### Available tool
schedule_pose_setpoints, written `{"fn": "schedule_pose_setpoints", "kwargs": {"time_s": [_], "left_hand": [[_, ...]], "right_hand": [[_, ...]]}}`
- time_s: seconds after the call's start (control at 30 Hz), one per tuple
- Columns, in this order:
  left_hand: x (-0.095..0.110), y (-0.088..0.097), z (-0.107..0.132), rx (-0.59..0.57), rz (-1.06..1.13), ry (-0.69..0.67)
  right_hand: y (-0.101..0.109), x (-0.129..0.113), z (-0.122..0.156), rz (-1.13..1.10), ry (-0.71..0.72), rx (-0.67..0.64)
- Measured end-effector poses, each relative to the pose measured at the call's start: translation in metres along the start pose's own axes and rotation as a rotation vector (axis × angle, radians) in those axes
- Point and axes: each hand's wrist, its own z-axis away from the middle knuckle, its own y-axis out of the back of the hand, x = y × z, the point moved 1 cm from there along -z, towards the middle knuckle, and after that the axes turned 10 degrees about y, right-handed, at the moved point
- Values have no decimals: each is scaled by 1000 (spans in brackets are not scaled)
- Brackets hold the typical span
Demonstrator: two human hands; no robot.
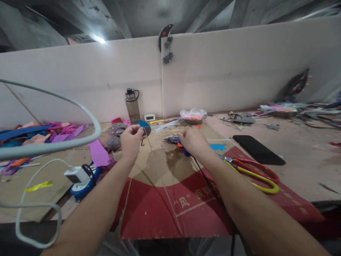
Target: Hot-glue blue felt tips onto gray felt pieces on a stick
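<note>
My left hand pinches a small cut felt piece, blue on top and dark grey below, between thumb and fingertips. My right hand is wrapped round a blue glue gun with an orange trigger. Its nozzle points left toward the felt, apart from it, and a black cord runs down from the grip. Beneath both hands lies a red and tan cardboard sheet. Just right of my right hand is a blue felt scrap. Grey yarn rests left of my left hand.
Red and yellow handled scissors and a black phone lie to the right. A bottle, small white clock and bowl stand at the back. Felt scraps, a charger and a pale curved tube occupy the left.
</note>
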Motion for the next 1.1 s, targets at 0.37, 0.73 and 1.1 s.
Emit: {"fn": "schedule_pose_setpoints", "kwargs": {"time_s": [0.37, 0.73, 1.1], "left_hand": [[1, -9, 16, -73, -275, -123], [1, -15, 21, -117, -227, -80], [0, -22, 27, -162, 38, 170]], "right_hand": [[-23, -60, 14, -1285, -240, -132], [-35, -38, 4, -1002, -74, 29], [-25, -38, 0, -719, 30, 187]]}}
